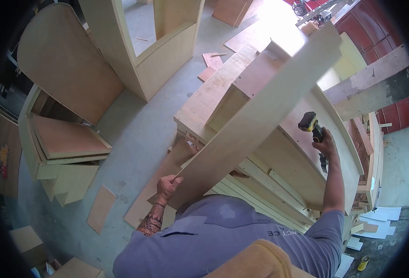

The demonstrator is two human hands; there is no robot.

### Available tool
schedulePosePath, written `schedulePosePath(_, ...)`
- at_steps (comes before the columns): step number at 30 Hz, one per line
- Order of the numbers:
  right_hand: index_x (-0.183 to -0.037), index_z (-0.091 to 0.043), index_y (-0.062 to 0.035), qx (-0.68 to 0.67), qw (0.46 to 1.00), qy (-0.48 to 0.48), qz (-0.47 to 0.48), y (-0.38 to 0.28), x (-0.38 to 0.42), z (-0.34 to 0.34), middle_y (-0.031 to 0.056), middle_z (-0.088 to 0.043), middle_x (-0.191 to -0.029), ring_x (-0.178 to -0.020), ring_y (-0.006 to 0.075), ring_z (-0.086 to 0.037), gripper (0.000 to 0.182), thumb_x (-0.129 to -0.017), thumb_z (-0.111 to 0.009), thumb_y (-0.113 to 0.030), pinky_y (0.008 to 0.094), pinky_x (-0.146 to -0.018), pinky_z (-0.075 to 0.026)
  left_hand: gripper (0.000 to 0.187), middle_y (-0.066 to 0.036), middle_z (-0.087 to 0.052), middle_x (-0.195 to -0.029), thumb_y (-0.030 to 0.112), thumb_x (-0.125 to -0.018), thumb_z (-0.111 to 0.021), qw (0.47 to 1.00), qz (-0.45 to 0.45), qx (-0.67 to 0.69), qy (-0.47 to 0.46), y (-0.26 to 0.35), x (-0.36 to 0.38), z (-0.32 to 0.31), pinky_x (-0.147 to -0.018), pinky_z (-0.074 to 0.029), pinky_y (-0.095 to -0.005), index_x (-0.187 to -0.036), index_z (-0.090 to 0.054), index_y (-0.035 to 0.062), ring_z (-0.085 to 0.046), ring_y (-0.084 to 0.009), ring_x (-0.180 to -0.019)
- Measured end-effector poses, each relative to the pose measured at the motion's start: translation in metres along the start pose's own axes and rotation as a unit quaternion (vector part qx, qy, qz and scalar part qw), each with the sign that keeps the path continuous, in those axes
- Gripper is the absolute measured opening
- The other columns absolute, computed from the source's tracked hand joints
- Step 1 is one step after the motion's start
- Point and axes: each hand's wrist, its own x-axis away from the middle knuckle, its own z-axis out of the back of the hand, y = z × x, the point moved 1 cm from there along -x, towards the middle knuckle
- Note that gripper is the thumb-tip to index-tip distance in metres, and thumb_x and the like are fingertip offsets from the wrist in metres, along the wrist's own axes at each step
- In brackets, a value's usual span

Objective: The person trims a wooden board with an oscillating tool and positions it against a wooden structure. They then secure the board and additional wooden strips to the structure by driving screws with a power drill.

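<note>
Head view shows two hands: left fingers (177, 180) grasping one long board (262, 116), right fingers (319, 146) gripping one cordless power tool (314, 128).

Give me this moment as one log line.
left hand: grips plank at near end | right hand: holds drill above panel | plank: slants across view | plank-panel contact: unclear

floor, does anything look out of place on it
A loose wood piece lies by itself on the floor, left of the left hand, and pinkish scraps lie farther off; they look stray, possibly a trip risk.
</note>
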Motion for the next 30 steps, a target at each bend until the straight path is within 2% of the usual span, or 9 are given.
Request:
schedulePosePath(6,-0.122,-0.069,-0.0085,0.031,0.998,-0.035,-0.030,-0.012,-0.036,-0.021,0.0152,-0.067,-0.110,-0.106,0.0378,-0.068,0.064,-0.064,-0.084,-0.029,0.0492,-0.093,-0.054,0.060,-0.010,-0.055,-0.061,0.059,-0.097,-0.071,0.990,-0.022,0.009,0.137,-0.048,-0.019,0.035,-0.060,-0.046,-0.0427,-0.079,-0.069,0.0017,-0.052,-0.0228,-0.059)
schedulePosePath(11,-0.138,-0.066,-0.0155,0.106,0.989,-0.077,-0.072,-0.013,-0.036,-0.022,0.0148,-0.063,-0.126,-0.132,0.0356,-0.054,0.080,-0.062,-0.083,-0.033,0.0522,-0.117,-0.039,0.065,-0.018,-0.067,-0.070,0.062,-0.100,-0.067,0.976,-0.040,-0.033,0.211,-0.047,-0.073,0.093,-0.067,-0.053,-0.0468,-0.088,-0.073,-0.0009,-0.066,-0.0324,-0.066)
schedulePosePath(14,-0.144,-0.065,-0.0183,0.125,0.992,0.002,-0.026,-0.029,-0.017,-0.024,0.0157,-0.059,-0.139,-0.139,0.0397,-0.048,0.086,-0.062,-0.087,-0.033,0.0568,-0.123,-0.032,0.072,-0.025,-0.074,-0.084,0.069,-0.097,-0.065,0.971,-0.018,-0.066,0.227,-0.057,-0.110,0.111,-0.075,-0.058,-0.0493,-0.097,-0.078,-0.0015,-0.075,-0.0419,-0.082)
schedulePosePath(16,-0.149,-0.061,-0.0189,0.160,0.969,0.183,0.037,-0.067,0.006,-0.020,0.0202,-0.050,-0.151,-0.144,0.0442,-0.042,0.084,-0.070,-0.088,-0.032,0.0608,-0.127,-0.026,0.072,-0.026,-0.074,-0.085,0.069,-0.098,-0.065,0.974,0.001,-0.109,0.201,-0.077,-0.139,0.108,-0.075,-0.057,-0.0497,-0.098,-0.079,-0.0018,-0.074,-0.0433,-0.082)
schedulePosePath(17,-0.149,-0.061,-0.0189,0.164,0.968,0.187,0.018,-0.077,0.018,-0.023,0.0202,-0.050,-0.151,-0.144,0.0442,-0.042,0.084,-0.070,-0.088,-0.032,0.0608,-0.127,-0.026,0.073,-0.027,-0.075,-0.086,0.069,-0.098,-0.064,0.971,0.027,-0.152,0.184,-0.086,-0.155,0.102,-0.076,-0.057,-0.0501,-0.099,-0.079,-0.0021,-0.073,-0.0448,-0.083)
schedulePosePath(21,-0.141,-0.065,-0.0177,0.135,0.932,0.334,0.037,-0.089,0.096,-0.047,0.0237,-0.047,-0.155,-0.144,0.0448,-0.042,0.063,-0.081,-0.083,-0.024,0.0638,-0.124,-0.028,0.073,-0.028,-0.074,-0.088,0.068,-0.098,-0.064,0.979,0.023,-0.175,0.100,-0.087,-0.224,0.060,-0.077,-0.057,-0.0516,-0.097,-0.078,-0.0035,-0.072,-0.0463,-0.083)
schedulePosePath(24,-0.138,-0.066,-0.0172,0.153,0.931,0.328,-0.055,-0.072,0.183,-0.080,0.0229,-0.046,-0.156,-0.143,0.0446,-0.043,0.058,-0.083,-0.082,-0.022,0.0613,-0.121,-0.032,0.077,-0.029,-0.074,-0.088,0.070,-0.097,-0.063,0.983,0.010,-0.179,0.048,-0.087,-0.281,0.017,-0.078,-0.055,-0.0545,-0.096,-0.078,-0.0050,-0.072,-0.0465,-0.084)
schedulePosePath(26,-0.134,-0.067,-0.0164,0.128,0.935,0.288,-0.164,-0.049,0.253,-0.109,0.0217,-0.043,-0.157,-0.142,0.0447,-0.044,0.053,-0.084,-0.082,-0.021,0.0578,-0.119,-0.036,0.079,-0.030,-0.074,-0.089,0.073,-0.097,-0.062,0.970,0.060,-0.235,0.001,-0.091,-0.317,-0.010,-0.080,-0.055,-0.0564,-0.099,-0.079,-0.0044,-0.072,-0.0477,-0.085)
schedulePosePath(30,-0.126,-0.071,-0.0099,0.090,0.889,0.106,-0.437,-0.012,0.442,-0.179,0.0269,-0.048,-0.151,-0.136,0.0495,-0.049,0.045,-0.087,-0.083,-0.029,0.0568,-0.118,-0.043,0.081,-0.034,-0.075,-0.107,0.071,-0.099,-0.060,0.958,0.063,-0.272,-0.063,-0.125,-0.385,-0.055,-0.095,-0.053,-0.0571,-0.103,-0.077,-0.0079,-0.071,-0.0511,-0.104)
